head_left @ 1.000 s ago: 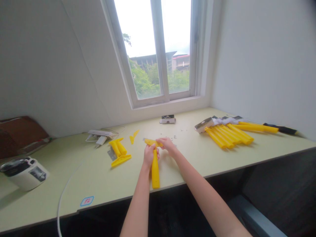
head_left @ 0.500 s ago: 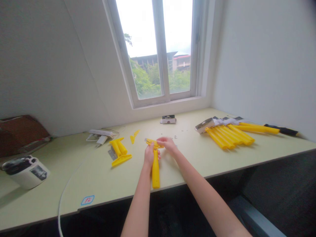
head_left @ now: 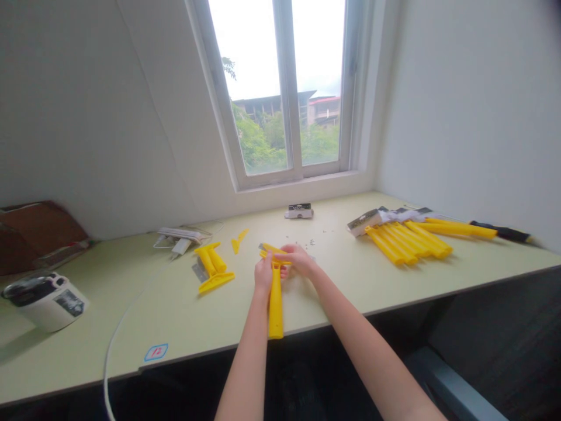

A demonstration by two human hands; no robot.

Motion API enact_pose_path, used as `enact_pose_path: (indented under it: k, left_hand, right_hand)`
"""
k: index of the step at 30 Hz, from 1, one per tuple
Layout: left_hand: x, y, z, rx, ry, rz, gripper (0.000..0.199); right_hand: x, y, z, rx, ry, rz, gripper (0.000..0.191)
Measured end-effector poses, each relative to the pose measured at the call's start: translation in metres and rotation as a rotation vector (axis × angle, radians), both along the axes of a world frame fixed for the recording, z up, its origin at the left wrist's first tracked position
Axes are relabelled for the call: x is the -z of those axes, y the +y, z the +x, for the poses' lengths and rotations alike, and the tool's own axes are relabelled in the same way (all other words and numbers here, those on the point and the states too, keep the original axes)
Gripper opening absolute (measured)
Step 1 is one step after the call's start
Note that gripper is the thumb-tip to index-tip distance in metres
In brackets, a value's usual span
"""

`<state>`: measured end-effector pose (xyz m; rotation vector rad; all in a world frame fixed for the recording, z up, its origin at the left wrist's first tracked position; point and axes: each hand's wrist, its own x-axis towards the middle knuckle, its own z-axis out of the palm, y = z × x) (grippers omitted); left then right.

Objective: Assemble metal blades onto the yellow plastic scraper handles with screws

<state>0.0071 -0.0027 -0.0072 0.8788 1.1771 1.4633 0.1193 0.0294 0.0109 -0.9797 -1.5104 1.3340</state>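
I log the left hand clamped round the light, stiff yellow plastic scraper handle, right hand fingers pinched on its crosspiece; best held by the shaft.

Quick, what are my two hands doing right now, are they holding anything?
Left hand: closed around the stem of a yellow plastic T-shaped handle.
Right hand: closed, pinching that handle's crosspiece.

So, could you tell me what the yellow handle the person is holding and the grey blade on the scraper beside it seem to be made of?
The yellow handle looks like moulded plastic: opaque, evenly coloured, softly glossy. The grey blade on the yellow scraper looks like thin metal, going by its dull shine, though too small to be sure.
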Motion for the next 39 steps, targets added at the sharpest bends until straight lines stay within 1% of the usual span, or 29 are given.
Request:
enact_pose_path:
  k: [3,7,12,14,16,20,23,25,30,32,35,37,39]
  left_hand:
    - [0.001,0.001,0.0,-0.007,0.001,0.01,0.036]
    - [0.002,0.001,-0.001,-0.019,-0.026,0.011,0.034]
    - [0.0,0.0,0.0,-0.047,-0.044,0.019,0.037]
    - [0.001,0.0,0.0,-0.054,-0.061,0.021,0.035]
    - [0.002,0.001,0.0,-0.074,-0.07,0.029,0.032]
    - [0.005,0.003,-0.002,-0.133,-0.043,0.033,0.03]
    - [0.004,0.003,-0.003,-0.126,-0.04,0.039,0.032]
    - [0.001,0.002,-0.003,-0.114,-0.051,0.056,0.031]
    - [-0.005,-0.001,-0.003,-0.129,-0.107,0.055,0.029]
    - [-0.006,-0.002,-0.003,-0.15,-0.114,0.047,0.026]
    - [-0.006,-0.001,-0.005,-0.236,-0.141,0.056,0.022]
    - [-0.006,-0.001,-0.007,-0.316,-0.188,0.067,0.021]
    - [-0.006,-0.001,-0.009,-0.369,-0.241,0.077,0.021]
  right_hand:
    - [0.0,0.0,0.0,0.049,0.004,-0.012,0.025]
    - [-0.001,0.0,0.001,0.026,0.008,-0.022,0.026]
    - [0.001,0.003,0.003,0.048,0.002,-0.049,0.028]
    - [0.002,0.004,0.003,0.053,0.007,-0.067,0.03]
    - [0.002,0.003,0.002,0.034,0.027,-0.08,0.031]
    - [0.0,0.001,0.001,-0.063,0.079,-0.126,0.031]
    - [-0.001,0.0,0.001,-0.03,0.084,-0.155,0.03]
    - [-0.002,-0.001,0.002,-0.01,0.072,-0.14,0.03]
    - [-0.004,-0.003,0.001,-0.041,0.057,-0.054,0.034]
    - [-0.005,-0.002,0.001,0.01,0.053,-0.002,0.035]
    - [-0.004,0.002,0.002,0.215,0.041,0.121,0.033]
    - [-0.001,0.004,0.003,0.324,-0.045,0.22,0.027]
    - [0.003,0.004,0.002,0.347,-0.214,0.302,0.019]
